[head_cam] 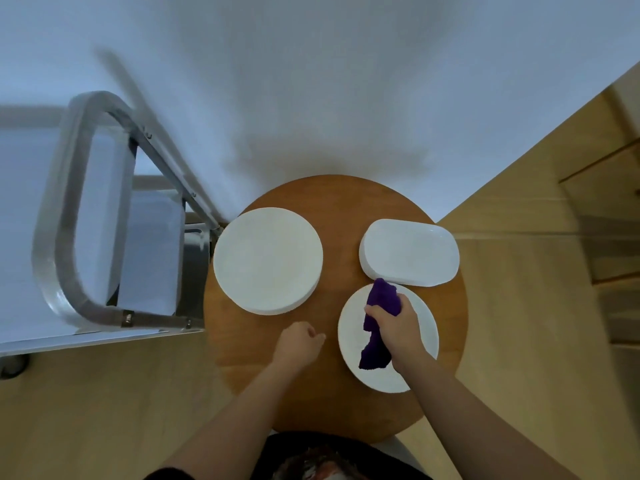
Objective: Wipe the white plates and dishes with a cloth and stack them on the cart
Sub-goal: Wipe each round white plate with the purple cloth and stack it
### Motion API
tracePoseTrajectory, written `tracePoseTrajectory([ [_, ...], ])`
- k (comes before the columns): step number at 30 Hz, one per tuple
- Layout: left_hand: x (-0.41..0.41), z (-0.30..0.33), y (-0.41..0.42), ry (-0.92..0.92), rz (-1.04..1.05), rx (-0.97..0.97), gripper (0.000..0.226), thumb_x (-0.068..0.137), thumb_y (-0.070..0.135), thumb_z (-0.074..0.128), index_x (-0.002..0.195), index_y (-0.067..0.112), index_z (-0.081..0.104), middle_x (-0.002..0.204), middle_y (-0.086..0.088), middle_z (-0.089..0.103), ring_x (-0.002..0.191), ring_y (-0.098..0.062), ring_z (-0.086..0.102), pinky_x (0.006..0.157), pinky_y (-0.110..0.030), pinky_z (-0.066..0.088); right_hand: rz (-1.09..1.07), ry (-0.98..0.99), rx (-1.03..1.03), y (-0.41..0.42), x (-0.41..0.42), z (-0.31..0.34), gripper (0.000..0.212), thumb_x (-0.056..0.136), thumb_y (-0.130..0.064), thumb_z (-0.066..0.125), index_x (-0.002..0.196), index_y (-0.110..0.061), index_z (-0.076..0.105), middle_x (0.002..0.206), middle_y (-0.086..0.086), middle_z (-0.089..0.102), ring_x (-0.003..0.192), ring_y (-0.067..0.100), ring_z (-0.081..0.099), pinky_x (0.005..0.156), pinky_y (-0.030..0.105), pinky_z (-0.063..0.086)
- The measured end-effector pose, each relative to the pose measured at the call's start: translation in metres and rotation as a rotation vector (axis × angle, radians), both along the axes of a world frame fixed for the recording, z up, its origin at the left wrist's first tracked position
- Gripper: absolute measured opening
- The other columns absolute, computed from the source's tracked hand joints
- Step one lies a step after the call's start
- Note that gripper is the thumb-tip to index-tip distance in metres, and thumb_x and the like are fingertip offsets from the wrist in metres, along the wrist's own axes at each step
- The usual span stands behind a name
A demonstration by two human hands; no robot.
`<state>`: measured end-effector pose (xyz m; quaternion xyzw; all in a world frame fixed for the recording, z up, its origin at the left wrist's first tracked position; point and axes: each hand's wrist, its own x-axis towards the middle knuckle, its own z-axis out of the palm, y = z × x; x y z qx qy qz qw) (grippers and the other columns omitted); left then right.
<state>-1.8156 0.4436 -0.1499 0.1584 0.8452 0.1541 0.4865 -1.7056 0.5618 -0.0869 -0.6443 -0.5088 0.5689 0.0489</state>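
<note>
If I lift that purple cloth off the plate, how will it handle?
Probably floppy: the purple cloth bunches in the right hand and its free end drapes over the round plate. It looks light, and its nubby surface should grip the glossy plate rather than slide.

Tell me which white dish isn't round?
The oblong dish at the table's far right. It has straight sides and rounded corners; the plate stack and the plate being wiped are circles.
</note>
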Motion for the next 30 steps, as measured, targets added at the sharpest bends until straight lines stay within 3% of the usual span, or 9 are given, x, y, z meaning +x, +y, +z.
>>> tracePoseTrajectory([
  [5,0.049,-0.026,0.019,-0.068,-0.01,-0.073,0.053,0.094,0.037,0.053,0.138,0.009,0.042,0.138,-0.008,0.05,0.122,-0.023,0.052,0.094,-0.03,0.047,0.072,-0.049,-0.014,0.016,0.047,-0.013,0.062,0.078,-0.007,0.067,0.131,-0.02,0.038,0.118,0.002,0.05,0.097,0.019,0.052,0.069,0.025,0.048],
  [11,0.071,-0.045,0.042,-0.056,0.299,-0.059,0.039,0.097,0.028,0.05,0.128,0.004,0.048,0.127,-0.014,0.056,0.115,-0.03,0.055,0.092,-0.038,0.048,0.103,-0.053,-0.076,0.031,0.087,-0.03,0.051,0.075,-0.008,0.069,0.113,-0.029,0.042,0.103,-0.006,0.052,0.094,0.018,0.053,0.072,0.03,0.047],
  [15,0.074,-0.043,0.045,0.079,0.113,-0.055,0.033,0.1,0.025,0.04,0.127,0.007,0.047,0.118,-0.011,0.059,0.105,-0.026,0.06,0.083,-0.034,0.05,0.07,-0.049,-0.113,0.038,0.099,-0.035,0.049,0.076,-0.007,0.067,0.112,-0.03,0.042,0.1,-0.008,0.052,0.09,0.017,0.053,0.074,0.031,0.048],
  [19,0.062,-0.035,0.051,0.174,-0.177,-0.204,0.027,0.1,0.028,0.04,0.108,0.01,0.06,0.095,-0.004,0.063,0.083,-0.016,0.062,0.069,-0.025,0.051,0.034,-0.033,-0.16,0.04,0.108,-0.034,0.049,0.077,-0.006,0.065,0.116,-0.027,0.042,0.105,-0.002,0.054,0.094,0.021,0.054,0.073,0.032,0.048],
  [22,0.056,-0.024,0.06,0.231,-0.28,-0.293,0.02,0.099,0.025,0.045,0.092,0.014,0.06,0.078,0.001,0.057,0.07,-0.011,0.058,0.058,-0.02,0.044,0.037,-0.035,-0.157,0.04,0.112,-0.034,0.049,0.077,-0.004,0.065,0.113,-0.028,0.041,0.104,-0.003,0.053,0.094,0.021,0.053,0.077,0.034,0.05],
  [25,0.055,-0.018,0.059,0.202,-0.138,-0.161,0.017,0.099,0.023,0.043,0.088,0.016,0.054,0.08,0.001,0.056,0.07,-0.011,0.054,0.057,-0.02,0.041,0.015,-0.01,-0.158,0.04,0.112,-0.031,0.049,0.078,-0.005,0.065,0.112,-0.029,0.039,0.098,-0.008,0.051,0.088,0.018,0.052,0.069,0.028,0.048],
  [28,0.066,-0.016,0.049,0.07,0.183,0.156,0.018,0.1,0.024,0.039,0.094,0.017,0.054,0.085,0.002,0.057,0.082,-0.015,0.057,0.06,-0.02,0.042,-0.065,0.028,-0.162,0.039,0.113,-0.027,0.049,0.078,-0.005,0.062,0.116,-0.027,0.04,0.101,-0.005,0.052,0.09,0.019,0.053,0.064,0.027,0.047],
  [30,0.079,-0.014,0.047,-0.016,0.416,0.261,0.019,0.101,0.029,0.037,0.101,0.019,0.053,0.094,0.0,0.059,0.086,-0.015,0.056,0.061,-0.022,0.042,-0.171,0.063,-0.157,0.04,0.115,-0.024,0.051,0.077,-0.002,0.058,0.12,-0.023,0.042,0.105,0.003,0.055,0.091,0.023,0.055,0.063,0.029,0.046],
])
